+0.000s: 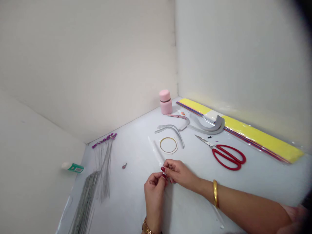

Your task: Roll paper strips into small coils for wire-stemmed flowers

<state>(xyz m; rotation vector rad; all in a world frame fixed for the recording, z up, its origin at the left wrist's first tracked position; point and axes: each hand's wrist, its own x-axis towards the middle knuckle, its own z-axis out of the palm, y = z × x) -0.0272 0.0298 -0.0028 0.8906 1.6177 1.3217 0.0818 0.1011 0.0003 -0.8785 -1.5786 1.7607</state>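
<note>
1. On white tabletop, far L edge: small white-capped bottle w/ green label, lying on its side.
2. Just R of it: long bundle of thin grey wires running toward me; above it, fan of thin grey wires w/ purple beaded tips.
3. Mid-table: tiny purple-and-silver charm, alone, well apart from my hands.
4. My L hand, gold watch-type band at wrist, fingers curled in, pinching tiny whitish piece. Too small to tell exactly what it is.
5. My R hand, gold bangle on forearm, red-nailed fingertips together on same piece. Both hands clamped on it, touching each other, piece held btwn them, mostly hidden.
6. Just past my hands: long white paper tube, tilted, lying flat; beside it thin gold ring.
7. Behind those: curved pale grey strip, then pink plastic jar w/ lid, upright near the corner; pink tape strip and wide curved grey strip next along.
8. Far R: red-handled steel scissors, blades shut; along wall, yellow paper sheets in clear plastic sleeve.
</note>
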